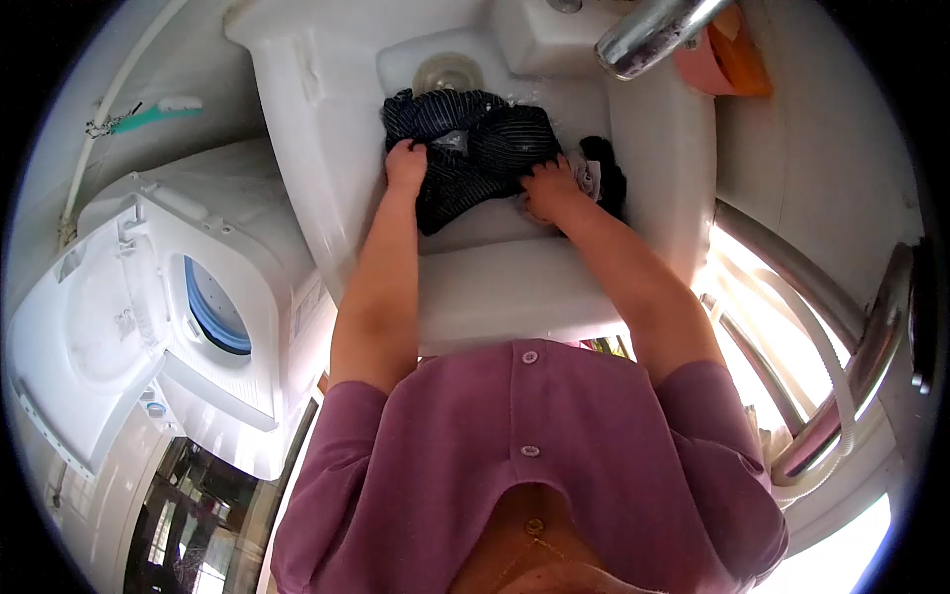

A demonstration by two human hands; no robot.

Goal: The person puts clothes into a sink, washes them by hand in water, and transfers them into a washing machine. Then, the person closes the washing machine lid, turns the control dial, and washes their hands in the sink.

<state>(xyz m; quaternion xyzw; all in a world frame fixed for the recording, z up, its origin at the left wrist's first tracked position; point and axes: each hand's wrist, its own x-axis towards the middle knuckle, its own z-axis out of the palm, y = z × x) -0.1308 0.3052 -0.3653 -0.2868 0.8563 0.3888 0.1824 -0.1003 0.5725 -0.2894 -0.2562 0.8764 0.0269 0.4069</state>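
Observation:
A wet black garment with thin pale stripes (463,188) lies bunched in the white sink basin (460,287). At its left edge, my left hand (406,166) is closed on a fold of the cloth. My right hand (552,188) grips the garment's right side, its fingers curled at the fabric and partly hidden. Just right of that hand are a crumpled light grey cloth (586,173) and a dark cloth (606,163), lying against the basin wall. Some water shows around the striped garment.
A round drain (447,73) sits at the basin's far end. A metal spout (658,38) hangs over the right rim, near an orange and pink holder (727,59). A white washing machine (208,297) stands open at left. Metal rails (841,376) run along the right.

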